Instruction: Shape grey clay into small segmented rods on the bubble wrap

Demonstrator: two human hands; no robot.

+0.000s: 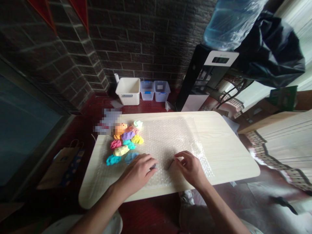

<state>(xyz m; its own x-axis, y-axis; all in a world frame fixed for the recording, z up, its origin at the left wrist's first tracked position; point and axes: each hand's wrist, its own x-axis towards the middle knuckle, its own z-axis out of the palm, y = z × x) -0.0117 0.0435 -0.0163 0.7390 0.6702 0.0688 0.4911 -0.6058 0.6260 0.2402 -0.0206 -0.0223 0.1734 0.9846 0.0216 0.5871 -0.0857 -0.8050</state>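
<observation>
My left hand (138,170) rests knuckles-up on a sheet of bubble wrap (168,136), fingers curled over a small grey lump (154,166) that barely shows. My right hand (190,165) is beside it, pinching a thin dark stick (170,164) whose tip points toward the left hand. Several coloured clay lumps (126,139) in orange, purple, yellow, pink, teal and blue lie in a cluster on the wrap, just left of and beyond my left hand.
The bubble wrap covers a light wooden table (231,152) with rounded corners. Behind it on the red floor stand a white bin (128,91) and two clear boxes (154,90). A water dispenser (207,74) is at the back right, a paper bag (63,162) at the left.
</observation>
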